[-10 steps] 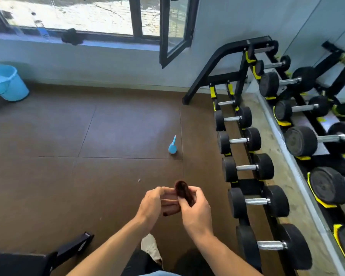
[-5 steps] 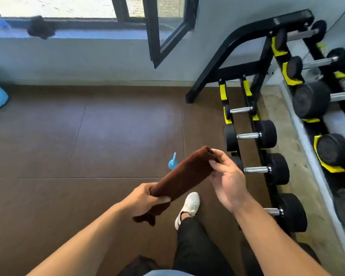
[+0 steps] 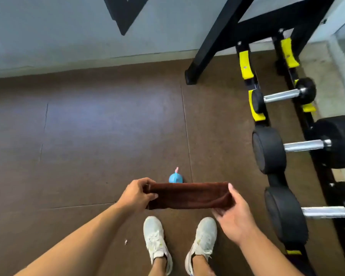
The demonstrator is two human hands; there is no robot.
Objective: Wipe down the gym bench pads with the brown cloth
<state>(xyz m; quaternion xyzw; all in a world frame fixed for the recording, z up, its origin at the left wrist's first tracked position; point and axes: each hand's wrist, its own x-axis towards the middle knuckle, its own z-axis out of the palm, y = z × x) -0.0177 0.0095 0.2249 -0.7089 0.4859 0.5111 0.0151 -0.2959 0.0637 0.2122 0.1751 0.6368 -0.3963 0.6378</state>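
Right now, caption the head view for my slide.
Both hands, left hand and right hand, hold a folded brown cloth stretched level above white sneakers, beside a dumbbell rack.

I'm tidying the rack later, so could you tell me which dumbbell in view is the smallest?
The small dumbbell farthest from the person, on the yellow cradles; the two below are far bulkier.

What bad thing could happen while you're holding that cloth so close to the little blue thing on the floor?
The small blue object sits on the floor just ahead of the white shoes, so a step forward might kick or trip on it. The brown cloth stretched between the left hand and right hand partly hides it. The dumbbell rack stands close on the right, easy to bump.
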